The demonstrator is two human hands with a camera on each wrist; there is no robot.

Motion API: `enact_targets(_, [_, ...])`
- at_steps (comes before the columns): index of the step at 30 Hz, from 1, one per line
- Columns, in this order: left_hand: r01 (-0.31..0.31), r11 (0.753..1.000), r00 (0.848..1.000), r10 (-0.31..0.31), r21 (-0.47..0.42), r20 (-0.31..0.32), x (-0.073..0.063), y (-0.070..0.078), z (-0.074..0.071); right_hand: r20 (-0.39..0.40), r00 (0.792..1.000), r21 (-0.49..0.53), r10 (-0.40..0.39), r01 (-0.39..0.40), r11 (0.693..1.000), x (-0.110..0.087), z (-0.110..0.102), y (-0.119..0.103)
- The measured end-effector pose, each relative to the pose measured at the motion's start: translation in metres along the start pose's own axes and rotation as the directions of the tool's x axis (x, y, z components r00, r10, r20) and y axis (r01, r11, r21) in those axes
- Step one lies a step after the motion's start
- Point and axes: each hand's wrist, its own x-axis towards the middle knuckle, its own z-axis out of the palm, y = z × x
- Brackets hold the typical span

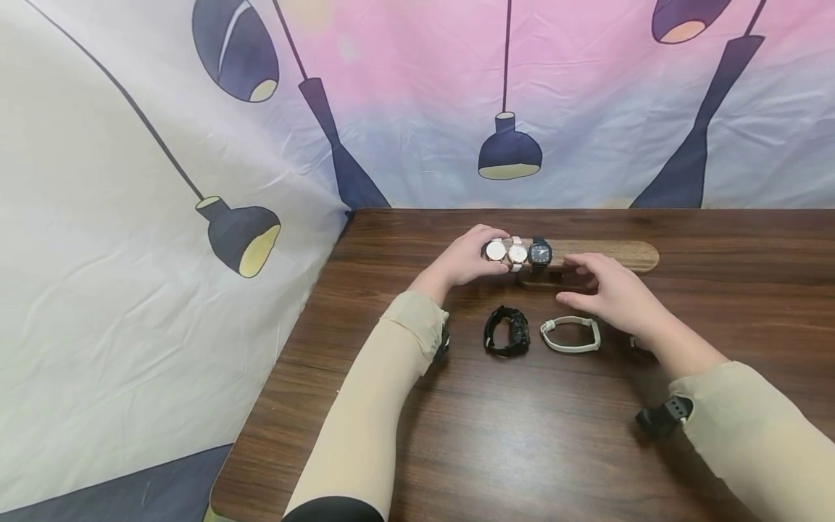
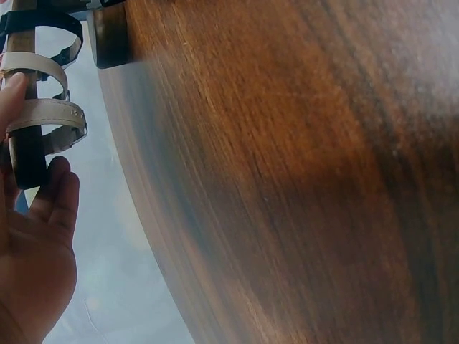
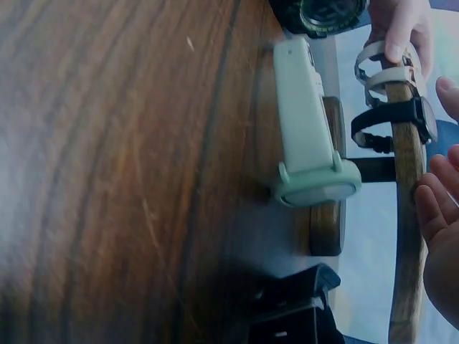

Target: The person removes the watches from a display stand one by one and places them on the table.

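My left hand (image 1: 471,257) grips across the left end of a wooden watch stand (image 1: 613,255), its thumb and fingers around a white-faced watch (image 1: 496,251). In the left wrist view, that watch's beige strap (image 2: 54,112) loops round the bar, and fingertips curl at the bar's end. Beside it on the bar sit a smaller white-strapped watch (image 1: 518,254) and a black square watch (image 1: 540,253). My right hand (image 1: 609,290) holds nothing; its loosely bent fingers hover at the bar's front edge, right of the square watch.
In front of the stand lie a chunky black watch (image 1: 507,332) and a pale green watch (image 1: 570,335). Another dark-strapped piece (image 1: 642,346) is partly hidden under my right wrist. The wooden table (image 1: 522,449) meets a printed cloth backdrop at its back and left edges.
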Motion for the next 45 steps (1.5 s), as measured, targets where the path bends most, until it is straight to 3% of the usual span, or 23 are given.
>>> enact_targets(29, [-0.024, 1.000, 1.000, 0.024, 0.000, -0.013, 0.000, -0.002, 0.001, -0.089, 0.994, -0.061, 0.061, -0.066, 0.996, 0.005, -0.027, 0.021])
enact_targets(38, [-0.014, 1.000, 1.000, 0.014, 0.008, -0.011, -0.001, -0.004, 0.002, -0.115, 0.992, -0.112, -0.053, 0.040, 0.993, 0.013, -0.032, 0.033])
enact_targets(45, [-0.012, 1.000, 1.000, 0.012, 0.010, -0.008, -0.001, -0.004, 0.002, -0.067, 0.997, -0.097, -0.042, 0.035, 0.995, 0.018, -0.034, 0.034])
